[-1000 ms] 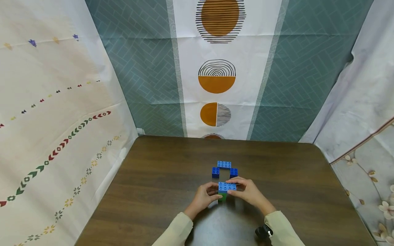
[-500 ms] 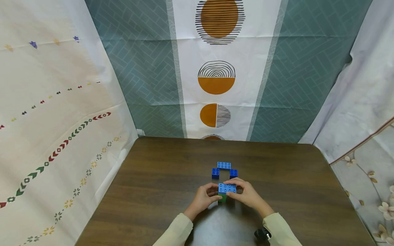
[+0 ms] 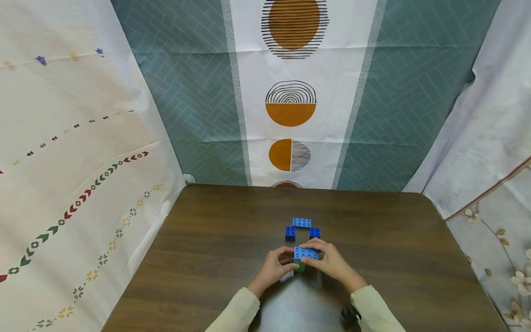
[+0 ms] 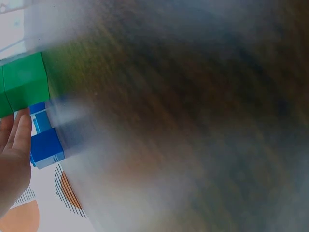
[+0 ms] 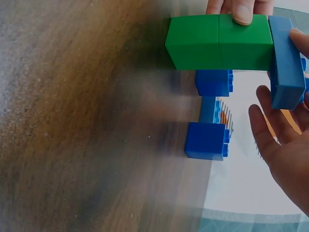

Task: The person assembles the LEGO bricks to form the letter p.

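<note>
Two green toy building bricks (image 5: 195, 44) stand stacked on the table, and a lighter blue eight-stud brick (image 3: 306, 252) lies across their top, its right part overhanging. My left hand (image 3: 272, 267) grips the green stack from the left; its thumb (image 5: 242, 13) lies against the upper green brick. My right hand (image 3: 333, 263) holds the lighter blue brick from the right, thumb on the near side and fingers at the far side. In the left wrist view only the green stack (image 4: 25, 81) shows beside the left fingers; the top brick is out of that view.
Just behind the hands, two dark blue bricks (image 3: 290, 234) stand apart, with another lighter blue brick (image 3: 302, 222) behind and between them. All rest on the brown wooden table (image 3: 207, 240). Patterned cloths (image 3: 191, 115) hang around its back and sides.
My right thumb and fingers have slid a little to the left along the lighter blue brick. The left hand and the green stack keep their place.
</note>
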`<state>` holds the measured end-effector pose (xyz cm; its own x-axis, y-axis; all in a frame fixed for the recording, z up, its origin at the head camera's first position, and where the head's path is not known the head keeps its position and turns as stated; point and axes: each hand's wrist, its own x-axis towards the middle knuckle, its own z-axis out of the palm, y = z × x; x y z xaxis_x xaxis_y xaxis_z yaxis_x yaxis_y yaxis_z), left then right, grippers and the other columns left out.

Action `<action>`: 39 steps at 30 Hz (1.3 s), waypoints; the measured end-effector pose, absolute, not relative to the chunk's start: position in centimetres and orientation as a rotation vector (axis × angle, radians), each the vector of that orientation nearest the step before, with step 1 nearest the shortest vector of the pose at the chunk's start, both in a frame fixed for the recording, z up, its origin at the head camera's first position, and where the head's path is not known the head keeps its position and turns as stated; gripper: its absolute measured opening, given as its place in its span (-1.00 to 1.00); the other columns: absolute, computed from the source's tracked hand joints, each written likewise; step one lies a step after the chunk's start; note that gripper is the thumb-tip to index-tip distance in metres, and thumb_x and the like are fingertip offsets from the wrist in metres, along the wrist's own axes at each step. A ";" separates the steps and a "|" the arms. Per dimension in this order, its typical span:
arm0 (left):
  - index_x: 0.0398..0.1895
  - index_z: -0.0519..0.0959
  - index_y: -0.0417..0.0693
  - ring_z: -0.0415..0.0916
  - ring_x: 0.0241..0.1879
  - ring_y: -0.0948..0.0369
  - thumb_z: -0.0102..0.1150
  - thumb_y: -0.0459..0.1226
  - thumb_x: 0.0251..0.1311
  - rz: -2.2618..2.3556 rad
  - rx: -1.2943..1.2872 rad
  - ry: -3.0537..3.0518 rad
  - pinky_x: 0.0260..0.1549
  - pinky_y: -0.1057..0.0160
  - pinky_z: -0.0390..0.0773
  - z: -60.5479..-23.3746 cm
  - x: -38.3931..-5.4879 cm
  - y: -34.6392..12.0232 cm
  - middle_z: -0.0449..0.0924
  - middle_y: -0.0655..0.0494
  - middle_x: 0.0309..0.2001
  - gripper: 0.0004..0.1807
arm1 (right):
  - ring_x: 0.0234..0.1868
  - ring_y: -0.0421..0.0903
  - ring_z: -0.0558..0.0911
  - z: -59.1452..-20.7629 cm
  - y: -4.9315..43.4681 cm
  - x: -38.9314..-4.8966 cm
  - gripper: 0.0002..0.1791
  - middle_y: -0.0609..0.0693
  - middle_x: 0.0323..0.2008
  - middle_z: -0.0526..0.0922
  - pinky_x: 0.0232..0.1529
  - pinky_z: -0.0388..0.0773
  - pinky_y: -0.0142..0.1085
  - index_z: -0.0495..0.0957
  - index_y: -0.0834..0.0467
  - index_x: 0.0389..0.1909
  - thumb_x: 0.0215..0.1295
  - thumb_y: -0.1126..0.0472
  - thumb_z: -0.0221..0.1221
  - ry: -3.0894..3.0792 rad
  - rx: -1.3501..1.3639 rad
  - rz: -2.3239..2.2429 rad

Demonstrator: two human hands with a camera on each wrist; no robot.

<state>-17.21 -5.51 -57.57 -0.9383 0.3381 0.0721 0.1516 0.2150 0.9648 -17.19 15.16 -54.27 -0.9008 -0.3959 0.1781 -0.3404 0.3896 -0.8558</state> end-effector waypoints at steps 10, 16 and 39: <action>-0.06 0.58 -0.27 0.62 -0.06 0.00 0.35 -0.48 0.05 1.840 0.464 2.287 -0.08 0.22 0.63 -57.1 -17.6 -5.5 0.64 -0.14 -0.11 -0.66 | -0.15 -0.12 0.51 -53.8 15.2 -17.7 -0.61 -0.06 -0.08 0.57 -0.15 0.56 -0.33 0.64 0.05 0.01 0.19 -0.01 0.32 2.607 -0.665 -1.460; -0.09 0.55 -0.39 0.60 -0.08 -0.13 0.30 -0.56 0.05 1.841 0.483 2.288 -0.08 0.12 0.63 -54.9 -16.8 -5.4 0.61 -0.27 -0.13 -0.69 | -0.15 -0.11 0.51 -53.9 15.1 -17.6 -0.61 -0.03 -0.07 0.57 -0.19 0.55 -0.34 0.64 0.05 0.01 0.20 -0.01 0.32 2.586 -0.648 -1.494; -0.06 0.59 -0.23 0.60 -0.04 0.03 0.36 -0.44 0.07 1.861 0.413 2.270 -0.05 0.22 0.61 -58.2 -17.4 -5.4 0.63 -0.10 -0.09 -0.67 | -0.06 -0.08 0.51 -54.8 14.9 -16.8 -0.67 -0.06 -0.06 0.62 -0.12 0.55 -0.20 0.62 -0.02 0.01 0.23 0.04 0.30 2.577 -0.592 -1.611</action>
<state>-17.38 -5.45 -58.19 -0.9459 0.3222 0.0388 0.1012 0.1792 0.9786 -16.75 14.86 -54.82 -0.9260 -0.3414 0.1611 -0.2944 0.3859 -0.8743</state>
